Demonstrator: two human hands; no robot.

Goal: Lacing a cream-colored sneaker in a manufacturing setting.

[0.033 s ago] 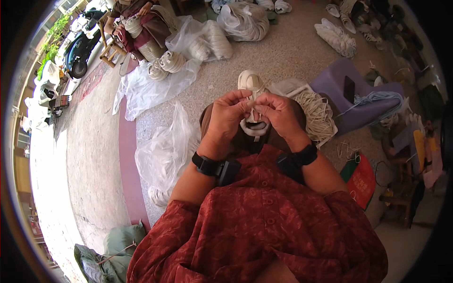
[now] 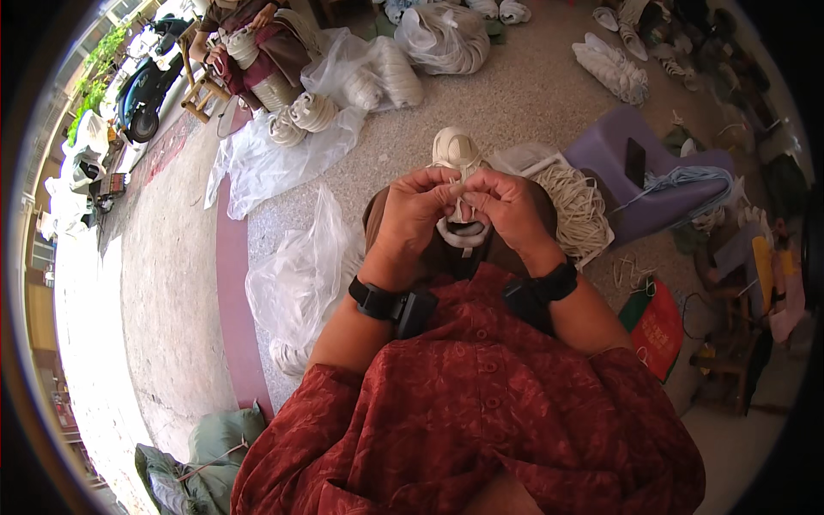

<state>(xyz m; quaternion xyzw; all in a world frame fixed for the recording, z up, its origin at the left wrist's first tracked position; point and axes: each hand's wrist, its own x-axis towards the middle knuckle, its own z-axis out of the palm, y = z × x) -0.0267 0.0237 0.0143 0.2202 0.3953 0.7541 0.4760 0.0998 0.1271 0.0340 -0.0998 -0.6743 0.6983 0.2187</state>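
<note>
Hardly anything shifts since the earlier frame; both hands hold their place. Left hand (image 2: 410, 206) and right hand (image 2: 508, 206): fingertips pinched together on pale lace (image 2: 458, 211), nearly meeting. Beneath them, cream shoe (image 2: 454, 146) on the lap, toe pointing away. Right: heaped laces (image 2: 573, 206), then purple stool (image 2: 598, 144). Left: clear plastic bag (image 2: 296, 279) on floor.

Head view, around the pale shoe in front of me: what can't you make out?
Head view, all four:
Middle of the pale shoe: covered by the left hand and right hand.
How the pale lace crosses: too small, partly covered by the fingertips.
Head of the seated person: cut off by the top edge.
Whole shape of the whitish bundle: partly behind the left forearm.
</note>
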